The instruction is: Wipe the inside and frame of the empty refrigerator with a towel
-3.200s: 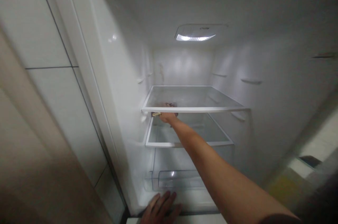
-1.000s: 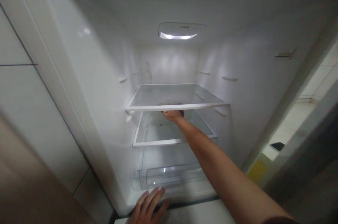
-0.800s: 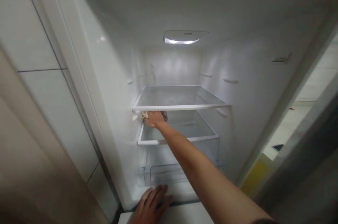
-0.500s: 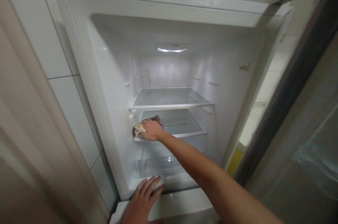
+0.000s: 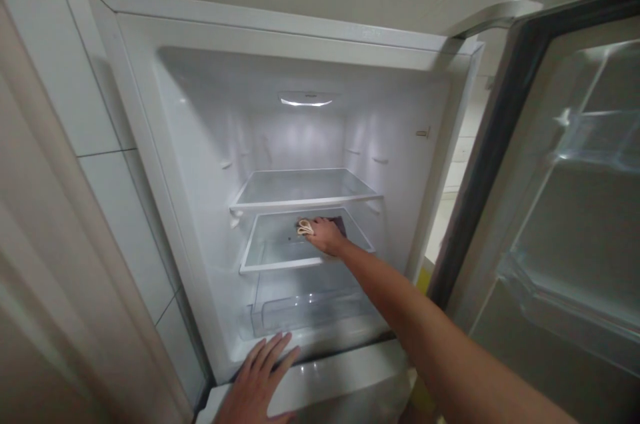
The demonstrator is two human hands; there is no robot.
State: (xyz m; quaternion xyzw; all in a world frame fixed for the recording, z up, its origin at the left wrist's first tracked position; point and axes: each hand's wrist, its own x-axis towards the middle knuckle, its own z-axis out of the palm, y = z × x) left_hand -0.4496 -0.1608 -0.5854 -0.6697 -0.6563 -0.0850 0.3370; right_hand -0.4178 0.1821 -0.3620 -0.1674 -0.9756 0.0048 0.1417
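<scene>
Inside the open refrigerator (image 5: 295, 57), my right hand (image 5: 326, 237) is closed on a folded cloth (image 5: 305, 227). It presses the cloth on the middle glass shelf (image 5: 273, 254), right of the shelf's centre. Part of the cloth, dark at its far end, shows beyond my fingers. My left hand (image 5: 257, 374) lies with fingers spread at the front lower edge of the compartment, near the top of a white front (image 5: 340, 371). It holds nothing.
An upper glass shelf (image 5: 305, 187) sits above the cloth. Below is a clear drawer (image 5: 310, 313). The refrigerator door (image 5: 565, 224), with clear racks, stands open at right. A tiled wall (image 5: 110, 204) and a beige panel (image 5: 60, 264) rise close on the left.
My right hand has moved the cloth from the shelf's left front corner to the right and back. My left hand stays at the lower edge. The view has turned slightly right.
</scene>
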